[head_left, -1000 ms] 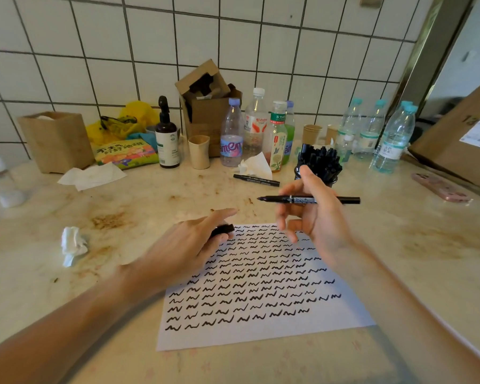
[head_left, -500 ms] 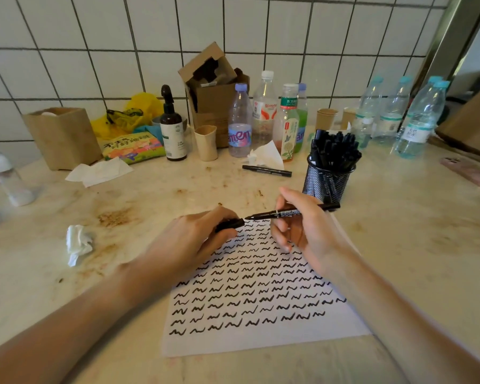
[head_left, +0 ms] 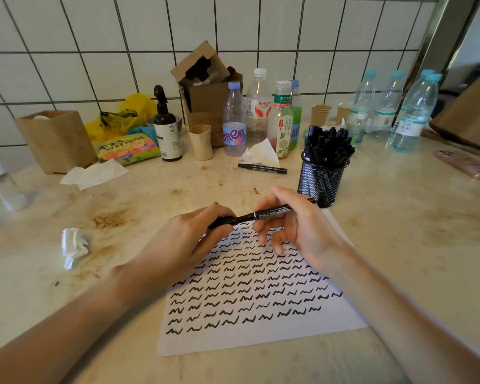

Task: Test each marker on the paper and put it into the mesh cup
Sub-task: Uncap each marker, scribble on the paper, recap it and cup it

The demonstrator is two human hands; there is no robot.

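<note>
Slim black marker (head_left: 272, 213) with white label, held level above the scribbled paper (head_left: 261, 297), right hand (head_left: 297, 225) pinching its barrel, left hand (head_left: 194, 239) clenched on its cap end.

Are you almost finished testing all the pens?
Nearly, it seems. The paper is covered with rows of black squiggles, and the mesh cup is packed with markers, so many look done. In hand: the left hand and right hand both grip one marker above the paper, meeting at its left end. Left: that marker must reach the cup, and one more marker lies near the bottles.
</note>
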